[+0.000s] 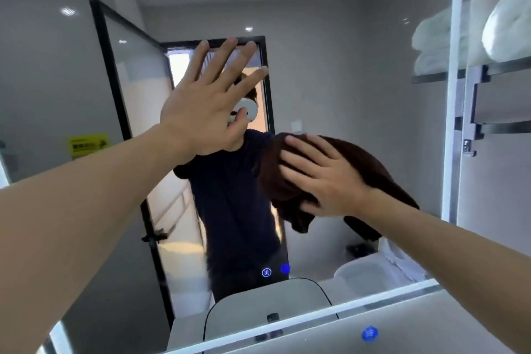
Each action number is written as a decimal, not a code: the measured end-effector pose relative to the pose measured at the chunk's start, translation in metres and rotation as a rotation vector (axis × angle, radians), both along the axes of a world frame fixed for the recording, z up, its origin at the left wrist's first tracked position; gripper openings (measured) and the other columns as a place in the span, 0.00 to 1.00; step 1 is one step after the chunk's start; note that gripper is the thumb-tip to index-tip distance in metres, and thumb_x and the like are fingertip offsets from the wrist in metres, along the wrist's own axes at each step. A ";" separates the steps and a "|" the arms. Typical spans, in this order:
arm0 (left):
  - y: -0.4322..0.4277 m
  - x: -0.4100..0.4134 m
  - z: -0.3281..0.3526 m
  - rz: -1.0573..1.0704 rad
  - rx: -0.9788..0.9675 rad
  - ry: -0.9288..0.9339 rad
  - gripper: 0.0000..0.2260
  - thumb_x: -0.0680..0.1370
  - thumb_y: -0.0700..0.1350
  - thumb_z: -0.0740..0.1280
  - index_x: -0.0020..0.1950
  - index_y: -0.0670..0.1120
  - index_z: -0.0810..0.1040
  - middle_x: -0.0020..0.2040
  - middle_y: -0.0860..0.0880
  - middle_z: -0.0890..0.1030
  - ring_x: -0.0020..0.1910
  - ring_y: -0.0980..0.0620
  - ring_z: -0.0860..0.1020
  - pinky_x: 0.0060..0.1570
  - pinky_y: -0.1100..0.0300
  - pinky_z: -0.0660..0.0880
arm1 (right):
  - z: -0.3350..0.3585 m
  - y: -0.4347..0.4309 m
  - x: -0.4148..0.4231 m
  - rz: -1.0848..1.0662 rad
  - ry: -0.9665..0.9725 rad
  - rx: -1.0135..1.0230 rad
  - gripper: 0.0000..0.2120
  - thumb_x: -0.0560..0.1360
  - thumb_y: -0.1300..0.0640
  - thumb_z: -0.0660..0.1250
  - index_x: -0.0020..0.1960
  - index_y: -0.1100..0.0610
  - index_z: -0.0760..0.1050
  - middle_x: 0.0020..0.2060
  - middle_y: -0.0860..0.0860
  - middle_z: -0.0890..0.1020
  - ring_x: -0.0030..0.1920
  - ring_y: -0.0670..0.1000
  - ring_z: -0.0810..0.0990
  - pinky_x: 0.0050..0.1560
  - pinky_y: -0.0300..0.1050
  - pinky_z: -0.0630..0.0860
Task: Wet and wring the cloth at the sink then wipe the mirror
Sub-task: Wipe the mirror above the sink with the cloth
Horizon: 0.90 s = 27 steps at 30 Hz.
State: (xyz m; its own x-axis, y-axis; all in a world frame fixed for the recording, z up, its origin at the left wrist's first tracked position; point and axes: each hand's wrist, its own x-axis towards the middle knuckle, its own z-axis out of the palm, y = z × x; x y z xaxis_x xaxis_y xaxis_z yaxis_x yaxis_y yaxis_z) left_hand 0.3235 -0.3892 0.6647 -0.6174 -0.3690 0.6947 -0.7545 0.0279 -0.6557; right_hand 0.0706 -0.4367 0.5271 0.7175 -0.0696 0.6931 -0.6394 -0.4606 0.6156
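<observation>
A large wall mirror (330,72) fills most of the view and reflects the bathroom and a person in a dark shirt. My right hand (321,178) lies flat on a dark brown cloth (373,169), pressing it against the glass right of centre; loose ends of the cloth hang below the hand. My left hand (207,106) is raised with fingers spread, palm against or very near the mirror at upper centre, holding nothing. The sink is seen only as a reflection, a white basin (267,304) near the bottom edge.
Two blue touch icons (266,272) glow low on the mirror. The mirror's lit right edge (454,95) borders a wall rack (488,72) holding folded white towels (505,23). A blue round object (369,334) sits below the mirror's bottom edge.
</observation>
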 end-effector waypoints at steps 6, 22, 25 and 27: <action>0.003 -0.021 -0.008 0.018 0.011 0.100 0.32 0.78 0.52 0.56 0.82 0.48 0.57 0.84 0.42 0.49 0.83 0.39 0.46 0.78 0.34 0.45 | -0.050 0.000 -0.060 -0.125 -1.085 0.270 0.34 0.70 0.54 0.67 0.74 0.62 0.65 0.73 0.61 0.71 0.76 0.64 0.65 0.75 0.67 0.63; -0.055 -0.196 -0.060 -0.117 0.043 -0.163 0.32 0.80 0.54 0.52 0.84 0.49 0.50 0.84 0.43 0.47 0.83 0.40 0.44 0.78 0.35 0.44 | -0.202 -0.011 -0.121 -0.155 0.124 0.090 0.30 0.70 0.45 0.66 0.71 0.49 0.69 0.73 0.49 0.69 0.79 0.58 0.61 0.80 0.63 0.49; -0.057 -0.197 -0.060 -0.110 0.013 -0.176 0.32 0.80 0.55 0.51 0.84 0.49 0.48 0.84 0.43 0.45 0.83 0.40 0.43 0.78 0.35 0.44 | -0.148 -0.024 -0.163 -0.093 -0.268 0.104 0.33 0.64 0.48 0.66 0.67 0.57 0.68 0.69 0.55 0.70 0.80 0.58 0.58 0.80 0.65 0.49; -0.058 -0.195 -0.061 -0.110 0.003 -0.186 0.32 0.81 0.55 0.51 0.84 0.49 0.47 0.84 0.42 0.44 0.83 0.40 0.42 0.78 0.35 0.45 | -0.091 -0.030 -0.177 -0.008 -0.555 0.117 0.34 0.67 0.49 0.65 0.70 0.60 0.65 0.71 0.57 0.68 0.81 0.58 0.55 0.80 0.65 0.51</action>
State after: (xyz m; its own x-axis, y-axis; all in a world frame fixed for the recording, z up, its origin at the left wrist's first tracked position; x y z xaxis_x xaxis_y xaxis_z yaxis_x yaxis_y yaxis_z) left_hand 0.1283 -0.4472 0.6038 -0.7718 -0.2940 0.5638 -0.6125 0.1055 -0.7834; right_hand -0.1060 -0.4665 0.4359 0.2465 -0.1721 0.9537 -0.8563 -0.4996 0.1312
